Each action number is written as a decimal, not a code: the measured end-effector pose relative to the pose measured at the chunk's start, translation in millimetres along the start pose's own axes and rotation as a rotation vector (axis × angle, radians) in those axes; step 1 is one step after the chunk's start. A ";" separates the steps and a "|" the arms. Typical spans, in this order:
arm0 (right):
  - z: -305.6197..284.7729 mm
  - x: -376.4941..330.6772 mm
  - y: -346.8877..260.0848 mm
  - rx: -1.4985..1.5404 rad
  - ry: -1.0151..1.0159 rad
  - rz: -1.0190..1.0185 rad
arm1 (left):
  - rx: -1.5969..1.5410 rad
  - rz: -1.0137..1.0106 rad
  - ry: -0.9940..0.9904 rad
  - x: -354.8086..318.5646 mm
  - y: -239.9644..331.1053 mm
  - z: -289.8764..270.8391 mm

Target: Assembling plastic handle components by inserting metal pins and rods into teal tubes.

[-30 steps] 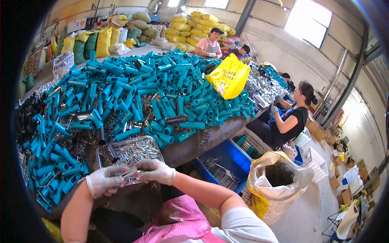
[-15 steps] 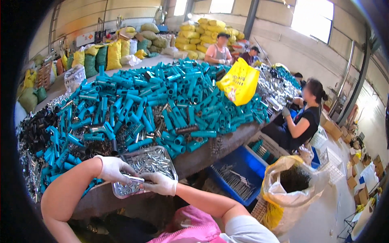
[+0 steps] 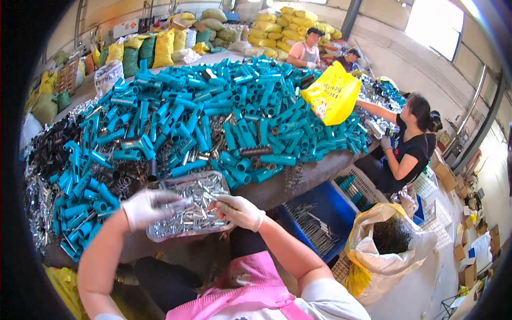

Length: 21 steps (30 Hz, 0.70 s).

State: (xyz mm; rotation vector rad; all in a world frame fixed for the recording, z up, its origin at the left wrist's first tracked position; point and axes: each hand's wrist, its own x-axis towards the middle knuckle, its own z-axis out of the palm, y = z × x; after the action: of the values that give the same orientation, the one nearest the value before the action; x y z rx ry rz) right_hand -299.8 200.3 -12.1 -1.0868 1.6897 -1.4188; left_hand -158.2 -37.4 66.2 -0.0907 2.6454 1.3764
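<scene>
A clear plastic tray full of small silver metal pins stands at the table's near edge, slightly tilted. Above its left side my left hand, white-gloved and smeared by motion, has its fingers closed around a silver metal part, whose shape is blurred. At the tray's right side my right hand, in a white glove, pinches thumb and fingers together over the pins; what lies between the fingertips is too small to make out. Just beyond the tray, teal plastic tubular parts lie heaped with loose springs.
Dark parts pile up at the left. Below the table's right edge are a blue bin with metal rods and a white-yellow sack. A person sits at right, reaching toward a yellow bag; others are at the far side.
My hands have moved apart, the left one leftward and up, the right one rightward and up. The view has shifted, and the person at right has stretched an arm toward the yellow bag.
</scene>
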 end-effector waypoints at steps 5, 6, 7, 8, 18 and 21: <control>6.9 2.4 11.1 0.584 0.256 -0.038 | 0.728 0.110 0.379 0.3 -47.2 70.1; 12.6 2.9 8.4 0.628 0.282 -0.050 | 0.743 0.126 0.441 3.0 -54.7 75.3; 17.1 7.0 3.7 0.599 0.318 -0.019 | 0.752 0.181 0.494 7.1 -63.2 76.0; 22.2 10.4 1.6 0.608 0.320 -0.023 | 0.806 0.211 0.562 4.3 -62.1 76.0; 50.0 33.8 16.4 0.898 0.402 -0.037 | 0.865 0.149 0.787 -6.5 -69.7 82.7; 52.2 31.9 13.1 0.839 0.430 -0.026 | 0.921 0.117 0.822 -6.9 -67.7 84.9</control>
State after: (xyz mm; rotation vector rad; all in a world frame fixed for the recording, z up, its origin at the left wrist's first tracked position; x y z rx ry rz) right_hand -269.5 150.1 -34.0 -0.3441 1.1038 -2.1920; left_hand -133.4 -7.0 -35.3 -0.4630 3.6971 -0.0571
